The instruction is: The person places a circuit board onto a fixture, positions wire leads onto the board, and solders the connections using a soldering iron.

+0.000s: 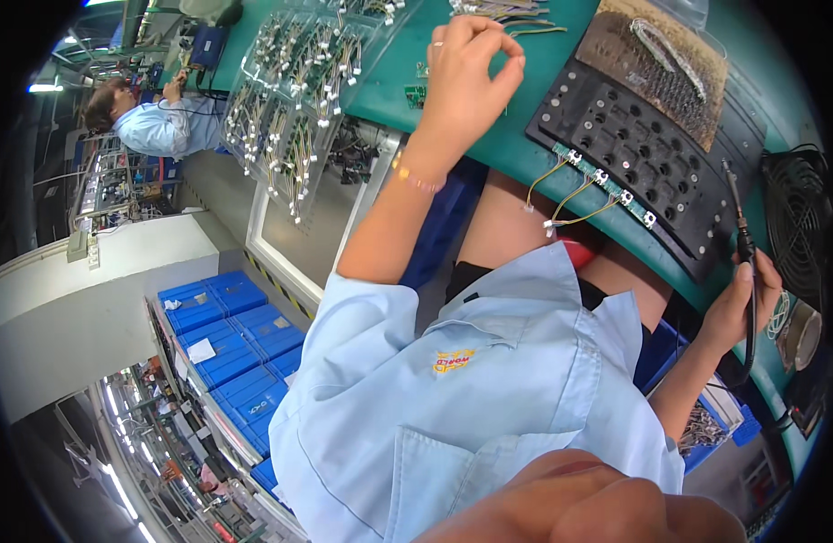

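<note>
My left hand (471, 81) hovers over the green mat (380, 86) at the top middle, its thumb and fingers curled into a pinch. What sits between those fingertips, if anything, is too small to make out. Small green circuit boards (416, 96) lie beside that wrist. In my right hand (744, 294) is a soldering iron (741, 217), its tip pointing up and away. Left of the iron lies a black fixture plate (638, 145) with rows of recesses. A strip of small boards (611, 185) with thin wires attached runs along its near edge; the wires' white connectors hang over the table edge.
A clear tray (294, 100) of wired boards stands at the left; a bundle of wires (512, 11) lies beyond my left hand. On the fixture rests a brown board (652, 63) with solder wire. A black fan (797, 213) is at the right. Blue bins (244, 362) and a co-worker (154, 122) are further left.
</note>
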The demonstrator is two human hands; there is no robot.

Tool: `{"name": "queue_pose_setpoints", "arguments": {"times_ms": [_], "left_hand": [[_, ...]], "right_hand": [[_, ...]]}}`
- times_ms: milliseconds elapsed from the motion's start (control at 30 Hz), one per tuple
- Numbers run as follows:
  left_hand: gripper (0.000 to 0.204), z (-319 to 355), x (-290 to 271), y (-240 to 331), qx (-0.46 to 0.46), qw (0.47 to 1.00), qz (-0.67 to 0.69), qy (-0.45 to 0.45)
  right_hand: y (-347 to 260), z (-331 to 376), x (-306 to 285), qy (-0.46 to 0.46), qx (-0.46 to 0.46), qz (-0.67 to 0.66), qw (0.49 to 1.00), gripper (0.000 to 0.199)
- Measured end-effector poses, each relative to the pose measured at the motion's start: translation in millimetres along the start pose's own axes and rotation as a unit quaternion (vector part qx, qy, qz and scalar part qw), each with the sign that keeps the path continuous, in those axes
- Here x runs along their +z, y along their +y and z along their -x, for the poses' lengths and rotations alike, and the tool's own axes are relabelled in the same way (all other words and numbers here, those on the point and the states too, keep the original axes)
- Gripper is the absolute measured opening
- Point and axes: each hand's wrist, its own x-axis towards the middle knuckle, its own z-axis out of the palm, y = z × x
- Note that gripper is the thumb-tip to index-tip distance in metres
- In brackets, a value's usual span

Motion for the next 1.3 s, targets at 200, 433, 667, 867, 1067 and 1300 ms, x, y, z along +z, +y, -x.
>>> {"name": "queue_pose_setpoints", "arguments": {"times_ms": [200, 433, 667, 867, 1067, 1300], "left_hand": [[0.010, -39, 57, -24, 0.047, 0.998, -0.040, -0.014], [0.011, -43, 38, 4, -0.012, 0.993, 0.079, -0.088], [0.016, -1, -5, 114, -0.139, 0.846, 0.427, -0.287], [0.023, 22, 2, 150, -0.146, 0.799, 0.493, -0.311], [0.021, 29, 1, 156, -0.096, 0.814, 0.472, -0.325], [0.018, 35, -1, 152, -0.091, 0.819, 0.479, -0.301]], "right_hand": [[-5, 1, 4, 0.020, 0.018, 0.001, 1.000, 0.021], [-12, 1, 10, 0.040, 0.003, -0.026, 0.999, 0.021], [-40, 0, 16, -0.060, 0.014, -0.089, 0.994, 0.039], [-77, -4, 54, -0.174, 0.085, -0.144, 0.970, 0.047], [-81, -1, 54, -0.201, 0.089, -0.175, 0.960, 0.049], [-86, 1, 44, -0.216, 0.116, -0.159, 0.957, 0.048]]}}
